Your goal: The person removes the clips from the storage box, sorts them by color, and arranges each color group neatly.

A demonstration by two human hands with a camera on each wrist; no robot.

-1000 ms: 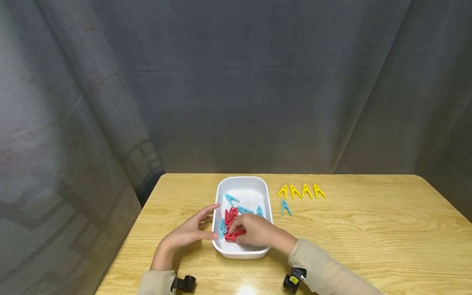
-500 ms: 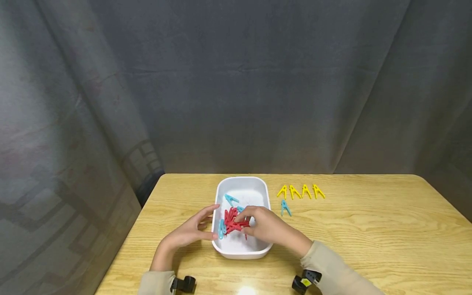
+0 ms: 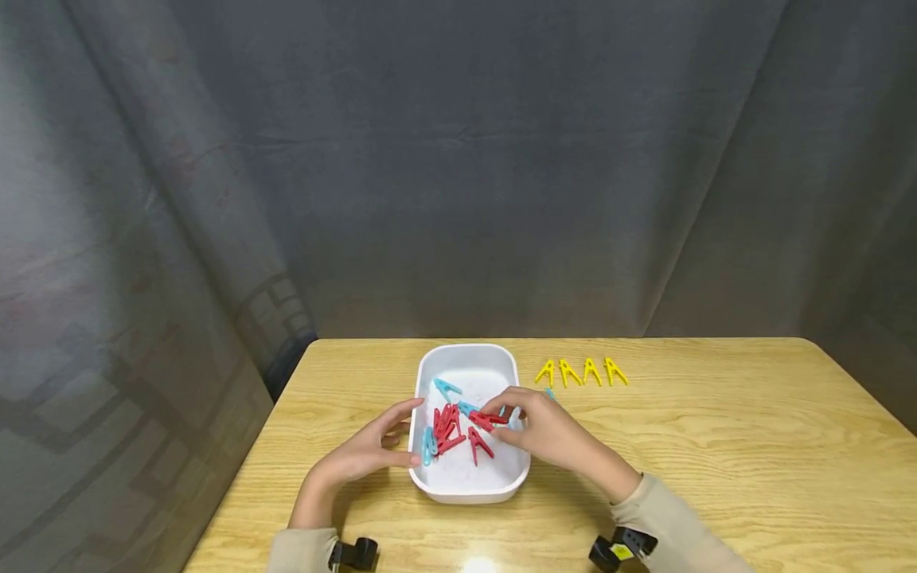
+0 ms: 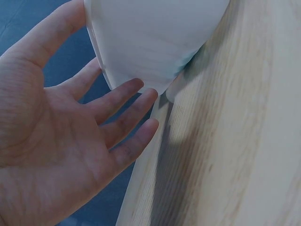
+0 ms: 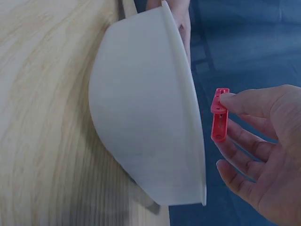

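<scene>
A white tub (image 3: 464, 487) sits on the wooden table (image 3: 716, 446), holding several red clothespins (image 3: 447, 430) and a few blue ones (image 3: 446, 388). My right hand (image 3: 533, 426) hovers over the tub's right side and pinches one red clothespin (image 3: 485, 419) between thumb and fingers; the right wrist view shows that red clothespin (image 5: 219, 115) held above the tub's rim (image 5: 188, 94). My left hand (image 3: 372, 450) rests with straight fingers against the tub's left wall; the left wrist view shows its fingers (image 4: 127, 113) touching the tub (image 4: 150, 37).
A row of yellow clothespins (image 3: 582, 372) lies on the table behind and right of the tub. A blue clothespin (image 3: 549, 393) peeks out behind my right hand. A dark curtain hangs behind the table. The table's left edge is close to my left hand.
My right hand rose from the red pile at the tub's near end and moved right and back, lifting one red clothespin. The left hand stayed at the tub.
</scene>
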